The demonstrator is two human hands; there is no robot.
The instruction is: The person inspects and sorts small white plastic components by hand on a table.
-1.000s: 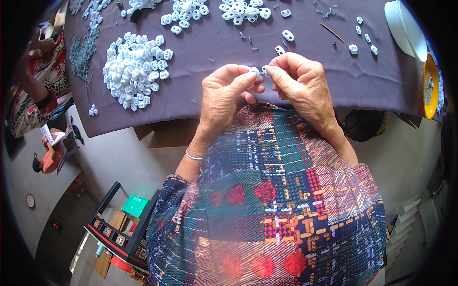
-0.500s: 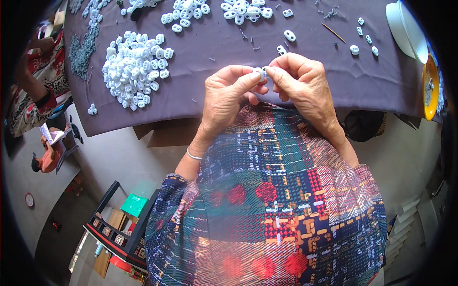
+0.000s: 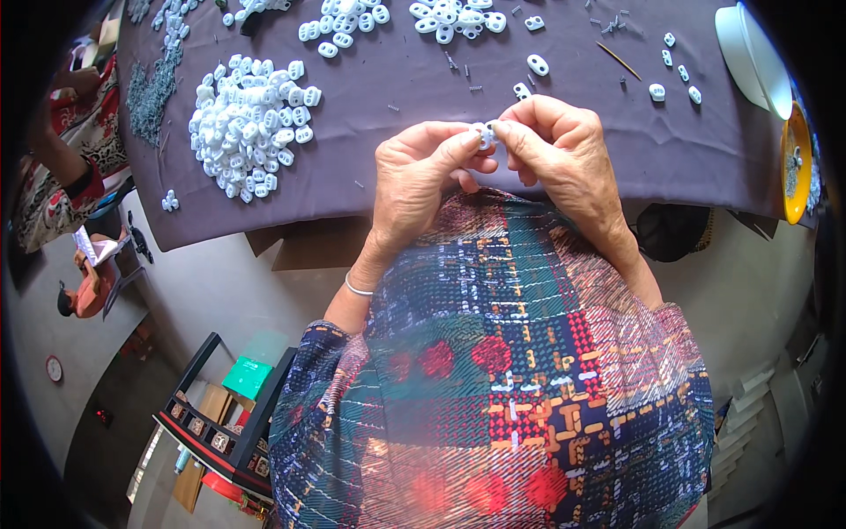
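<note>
Near the table's front edge, my two hands meet at the fingertips over a small white plastic cord lock (image 3: 486, 137). My left hand (image 3: 423, 172) pinches it between thumb and forefinger, its other fingers curled below. From the other side, my right hand (image 3: 564, 154) presses thumb and forefinger against the same piece. Fingers cover much of the piece, so its inner parts cannot be made out. Just beyond my right fingers lie a loose white cord lock part (image 3: 522, 91) and an oval two-holed white piece (image 3: 538, 64).
A big heap of white cord locks (image 3: 247, 128) lies left on the dark tablecloth (image 3: 352, 167). Small metal springs (image 3: 152, 97) are piled beyond it. A thin brown stick (image 3: 617, 60), a white tub (image 3: 753, 62) and a yellow dish (image 3: 796, 167) are rightward. Another person's arm (image 3: 57, 145) shows far left.
Both hands keep their place and grip. The white piece between the fingertips shows slightly more, and the view has shifted a little.
</note>
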